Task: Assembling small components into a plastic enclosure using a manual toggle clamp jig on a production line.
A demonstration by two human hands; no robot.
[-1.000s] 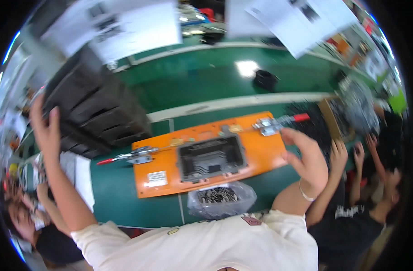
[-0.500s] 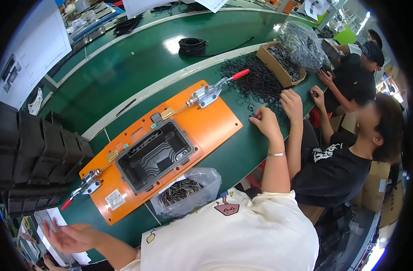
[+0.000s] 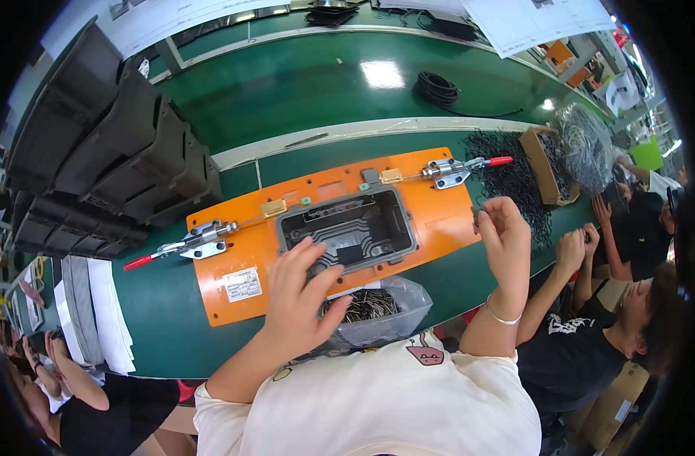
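A grey, open-topped rectangular housing (image 3: 410, 224) sits on an orange fixture plate (image 3: 446, 220). Toggle clamps with red handles stand on the plate, a left clamp (image 3: 203, 242) and a right clamp (image 3: 448, 175). My left hand (image 3: 296, 292) hovers with spread fingers over the housing's near left edge, holding nothing. Beyond the plate's right end, my right hand (image 3: 506, 235) pinches a small dark part (image 3: 480, 217), its exact kind hard to make out. In front of the housing lies a clear plastic bag (image 3: 414, 300) of thin metal pins or screws (image 3: 372, 305), partly behind my left hand.
Black bins (image 3: 142, 152) are stacked at the left. A heap of small black clips (image 3: 507, 163) lies at the right beside a cardboard box (image 3: 541, 167) and a plastic bag (image 3: 583, 144). A coiled black cable (image 3: 439, 90) rests farther back. Co-workers sit on both sides.
My left hand has come from the far left to the housing. My right hand has lifted away from the clip heap toward the plate, the small dark part between its fingers. The view has turned left.
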